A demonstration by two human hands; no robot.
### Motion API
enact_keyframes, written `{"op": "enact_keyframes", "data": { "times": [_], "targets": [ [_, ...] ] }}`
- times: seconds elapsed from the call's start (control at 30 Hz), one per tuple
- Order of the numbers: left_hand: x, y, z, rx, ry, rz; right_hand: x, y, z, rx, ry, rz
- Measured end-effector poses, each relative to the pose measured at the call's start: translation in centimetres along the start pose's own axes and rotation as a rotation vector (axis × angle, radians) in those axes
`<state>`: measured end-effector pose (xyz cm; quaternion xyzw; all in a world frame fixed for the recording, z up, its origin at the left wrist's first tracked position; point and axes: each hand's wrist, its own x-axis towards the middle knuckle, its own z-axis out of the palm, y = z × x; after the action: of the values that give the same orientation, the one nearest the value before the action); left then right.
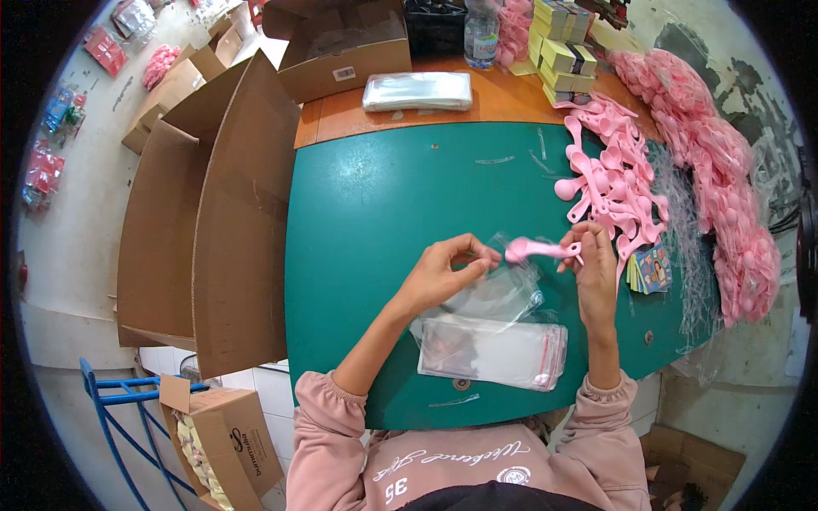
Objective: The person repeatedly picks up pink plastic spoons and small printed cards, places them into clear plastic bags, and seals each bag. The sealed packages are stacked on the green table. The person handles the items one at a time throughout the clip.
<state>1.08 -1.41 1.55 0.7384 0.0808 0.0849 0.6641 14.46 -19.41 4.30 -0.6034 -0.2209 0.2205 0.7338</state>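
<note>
My right hand [594, 277] pinches the handle end of a pink measuring spoon [535, 249], its bowl pointing left. Facing it, my left hand [445, 271] has thumb and fingers closed on the edge of a clear plastic bag [498, 294]. The spoon's bowl is at the bag's upper edge; whether it is inside, I cannot tell. Under the bag and nearer to me lies a stack of clear bags [481, 351] with a reddish strip at the right end. A heap of pink spoons [609, 175] and small colourful cards [654, 271] lie beyond and beside my right hand.
A tall open cardboard box [243, 213] borders the green table [366, 204] on the left. At the back are a pack of clear bags [417, 91], a water bottle [481, 38] and stacked yellow card bundles [567, 60]. Packed pink spoons [724, 170] line the right edge.
</note>
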Motion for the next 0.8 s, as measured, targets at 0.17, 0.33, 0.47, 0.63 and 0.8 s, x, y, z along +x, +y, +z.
{"op": "enact_keyframes", "data": {
  "times": [0.17,0.33,0.47,0.63,0.8],
  "targets": [
    [-0.3,0.0,-0.3,-0.441,-0.026,-0.259,0.3,-0.7,-0.1,-0.985,0.062,-0.369],
    [-0.1,0.4,-0.3,-0.395,0.007,-0.3,0.6,-1.3,-1.2,-0.679,0.11,-0.317],
    [-0.1,0.5,-0.3,-0.345,0.004,-0.289,0.5,-1.6,-1.1,-0.385,0.023,-0.294],
    [-0.1,1.2,-0.2,-0.272,0.016,-0.296,0.1,-2.3,-0.4,-0.42,-0.053,-0.249],
    [-0.1,1.2,-0.1,-0.242,0.027,-0.261,0.2,-2.4,-0.6,-0.359,-0.042,-0.315]
  ]
}}
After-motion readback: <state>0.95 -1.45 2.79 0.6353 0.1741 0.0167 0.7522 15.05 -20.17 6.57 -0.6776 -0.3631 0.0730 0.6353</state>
